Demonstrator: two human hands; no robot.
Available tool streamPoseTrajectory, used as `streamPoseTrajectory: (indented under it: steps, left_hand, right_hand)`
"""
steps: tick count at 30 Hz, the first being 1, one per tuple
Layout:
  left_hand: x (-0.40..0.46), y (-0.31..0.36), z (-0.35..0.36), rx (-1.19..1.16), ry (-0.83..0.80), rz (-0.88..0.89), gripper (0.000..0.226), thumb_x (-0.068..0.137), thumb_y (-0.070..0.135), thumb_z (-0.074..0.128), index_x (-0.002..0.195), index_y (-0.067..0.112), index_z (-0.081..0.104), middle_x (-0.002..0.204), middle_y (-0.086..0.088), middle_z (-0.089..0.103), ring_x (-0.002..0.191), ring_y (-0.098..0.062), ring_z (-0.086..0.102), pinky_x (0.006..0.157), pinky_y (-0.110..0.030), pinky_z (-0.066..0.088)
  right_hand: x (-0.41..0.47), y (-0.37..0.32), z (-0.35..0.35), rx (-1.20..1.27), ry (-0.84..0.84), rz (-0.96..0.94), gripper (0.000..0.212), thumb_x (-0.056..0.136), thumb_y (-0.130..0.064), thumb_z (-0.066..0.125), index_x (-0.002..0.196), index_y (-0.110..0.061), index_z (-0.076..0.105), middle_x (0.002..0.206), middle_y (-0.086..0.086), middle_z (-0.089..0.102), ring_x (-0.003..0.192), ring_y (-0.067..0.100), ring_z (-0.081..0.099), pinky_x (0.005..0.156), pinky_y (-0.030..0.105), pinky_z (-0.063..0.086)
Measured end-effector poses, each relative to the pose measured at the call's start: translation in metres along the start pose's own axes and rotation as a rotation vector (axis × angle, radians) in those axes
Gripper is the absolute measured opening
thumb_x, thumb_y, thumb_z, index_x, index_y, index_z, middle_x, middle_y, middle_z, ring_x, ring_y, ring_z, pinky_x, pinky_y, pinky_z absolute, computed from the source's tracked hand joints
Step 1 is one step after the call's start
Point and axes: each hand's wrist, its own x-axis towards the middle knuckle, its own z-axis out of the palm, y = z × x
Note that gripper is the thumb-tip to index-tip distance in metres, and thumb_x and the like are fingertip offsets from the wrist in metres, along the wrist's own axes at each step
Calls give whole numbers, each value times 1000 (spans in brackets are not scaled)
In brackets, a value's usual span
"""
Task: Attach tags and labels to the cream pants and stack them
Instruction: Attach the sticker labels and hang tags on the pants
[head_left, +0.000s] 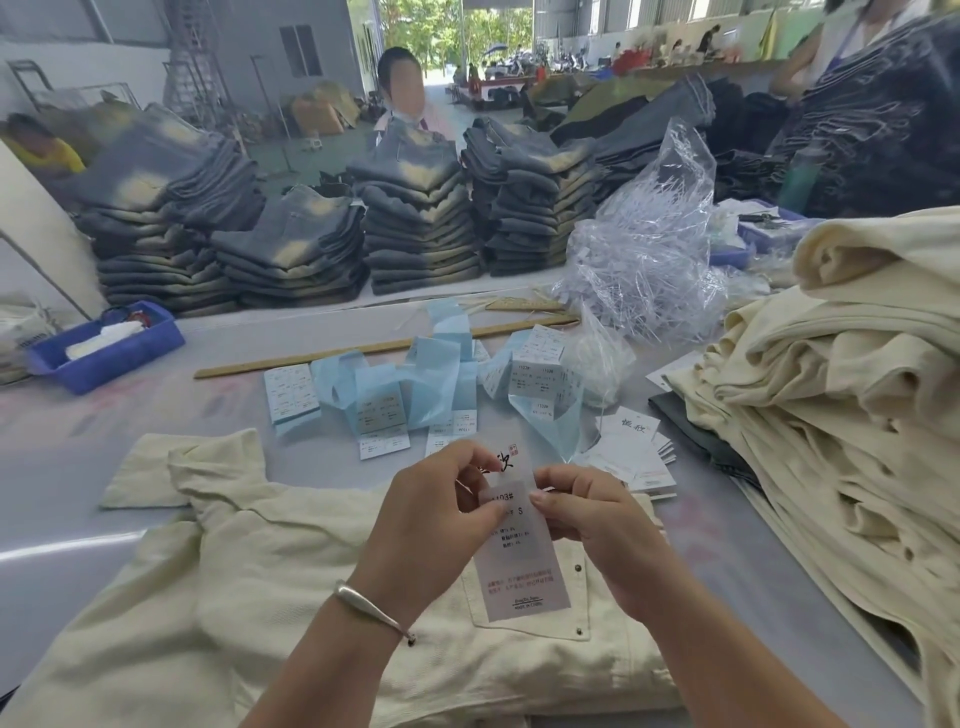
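Closest to me, a pair of cream pants (291, 587) lies flat on the pale grey table (62, 457), back pocket up. Above it both hands meet on a white hang tag (519, 566) printed with size text: the left hand (436, 514), a silver bangle (371, 608) on its wrist, pinches the tag's upper left edge, and the right hand (592, 525) pinches the upper right edge, fingers curled in.

Just beyond the hands sits a small fan of loose white tags (631, 452), and past that a scatter of sticker label sheets (291, 392) tangled with pale blue backing strips (441, 374). A long wooden ruler (332, 353) runs across the table behind them. To the right, a tall heap of cream pants (831, 415) leans over the table's edge. A blue plastic bin (106, 345) stands at the left, and a clear bag of plastic tag fasteners (644, 249) slumps at centre right.

Farther back, stacks of folded dark washed jeans (415, 218) line the table's far side, with a person (400, 88) standing behind them. The room is an open workshop hall, daylight and green trees showing through the wide doorway (441, 36) at the far end.
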Motion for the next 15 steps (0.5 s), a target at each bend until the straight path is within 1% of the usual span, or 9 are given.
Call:
streamPoseTrajectory:
  steps: [3,5,6,8,10,11,12,14,15]
  left_hand:
    - [-2,2,1,34,21,11,26,73,22,82,90,30,64,71,9,63,58,-4,61,61,-19,51]
    - [-3,2,2,69,37,9,29,72,32,82,93,32,62,75,10,63,57,-3,62,60,-20,51]
    - [-4,2,3,108,57,10,33,71,38,81,96,34,60,79,12,63,58,-3,61,60,-21,50]
    - [-6,0,7,248,128,25,46,69,52,77,106,34,55,98,18,58,63,-3,57,62,-21,46]
    - [-7,-5,9,309,161,-36,64,64,68,70,115,35,50,108,19,50,77,-3,53,68,-23,43]
    - [-8,-6,10,247,135,-113,68,61,73,69,114,35,50,108,19,51,81,-4,55,70,-23,44]
    - [-8,-8,10,109,89,-197,68,58,72,70,111,32,54,105,18,57,79,-6,58,68,-21,46]
    - [-10,-13,15,-302,8,-329,54,58,59,76,96,21,67,90,11,68,65,-9,57,57,-16,45]
    - [-12,-15,18,-485,-8,-368,47,59,50,78,87,14,71,83,4,69,64,-13,54,54,-16,41]
  right_hand:
    - [-2,1,2,-11,28,-23,16,94,-6,55,92,-5,71,81,8,73,74,15,68,66,19,49]
    - [-3,2,3,-33,51,-44,12,92,-7,61,86,-7,72,72,3,71,68,11,67,62,17,48]
    - [-3,3,3,-29,61,-47,12,91,-6,62,84,-7,72,70,2,71,67,10,67,61,16,48]
    - [-4,2,2,27,85,-37,15,89,-5,63,81,-8,75,74,6,73,69,15,68,60,20,51]
    - [-6,0,0,126,114,-3,16,88,-6,63,81,-8,77,80,11,74,71,20,70,61,23,53]
    - [-6,-1,-1,159,124,11,16,87,-7,63,80,-10,77,82,12,74,71,21,70,60,23,54]
    - [-6,0,-1,177,133,21,16,87,-9,64,79,-11,77,81,12,74,70,20,70,59,23,54]
    - [-6,1,-1,183,152,31,17,88,-13,64,76,-12,76,80,11,74,69,19,70,58,22,53]
    - [-6,1,0,174,161,34,16,87,-17,66,76,-10,75,81,12,74,70,19,69,59,23,53]
